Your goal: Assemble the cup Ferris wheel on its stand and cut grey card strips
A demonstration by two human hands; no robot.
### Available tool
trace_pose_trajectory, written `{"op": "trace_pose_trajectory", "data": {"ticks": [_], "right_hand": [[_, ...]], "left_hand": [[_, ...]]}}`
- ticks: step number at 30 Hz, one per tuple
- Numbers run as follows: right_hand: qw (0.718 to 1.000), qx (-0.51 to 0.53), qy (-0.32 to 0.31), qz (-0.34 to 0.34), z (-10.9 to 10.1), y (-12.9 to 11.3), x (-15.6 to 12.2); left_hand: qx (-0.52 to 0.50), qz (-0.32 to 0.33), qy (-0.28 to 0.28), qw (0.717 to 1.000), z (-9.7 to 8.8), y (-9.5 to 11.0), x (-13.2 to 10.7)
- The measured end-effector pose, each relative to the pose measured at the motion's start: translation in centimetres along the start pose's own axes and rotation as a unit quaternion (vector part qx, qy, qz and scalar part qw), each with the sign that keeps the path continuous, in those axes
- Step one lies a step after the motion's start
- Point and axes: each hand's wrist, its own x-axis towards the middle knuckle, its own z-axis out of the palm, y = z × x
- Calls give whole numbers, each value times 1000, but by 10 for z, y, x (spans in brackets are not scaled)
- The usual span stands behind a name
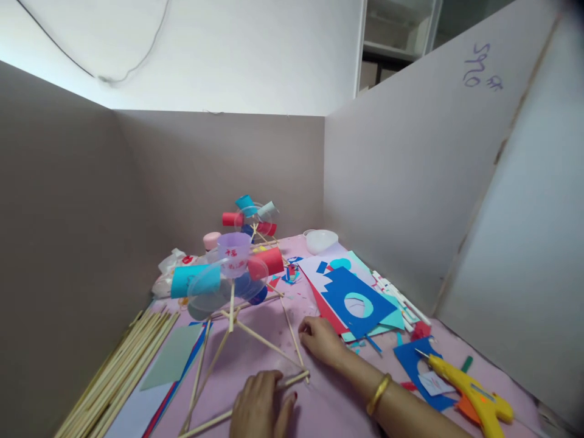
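A model wheel (230, 274) of clear plastic discs and red, teal and blue paper tubes stands on a frame of thin wooden sticks (255, 337) on the pink tabletop (319, 407). My left hand (262, 404) lies at the near edge, fingers curled round a stick of the frame's base. My right hand (322, 340), a gold bangle on its wrist, rests on the table with fingers bent, touching the frame's right leg; what it pinches I cannot make out.
A bundle of wooden sticks (123, 371) lies at the left. Cut coloured paper sheets (353, 298) and white sticks are at the right. A yellow glue gun (474, 395) rests near the right edge. Board walls enclose the table. A white bowl (320, 240) sits at the back.
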Motion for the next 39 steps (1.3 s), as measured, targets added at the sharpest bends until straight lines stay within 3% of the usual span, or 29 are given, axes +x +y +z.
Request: {"op": "trace_pose_trajectory", "data": {"ticks": [5,9,19,39], "right_hand": [[999,-11,-5,-46,-18,16,-19],[995,-23,-39,-91,-24,21,-35],[991,-27,-64,-114,-23,27,-43],[996,-52,12,-70,-6,13,-50]], "left_hand": [[67,-49,-79,993,4,32,17],[93,-78,-99,988,8,45,25],[84,-80,-87,989,15,41,34],[94,-76,-84,989,19,38,40]]}}
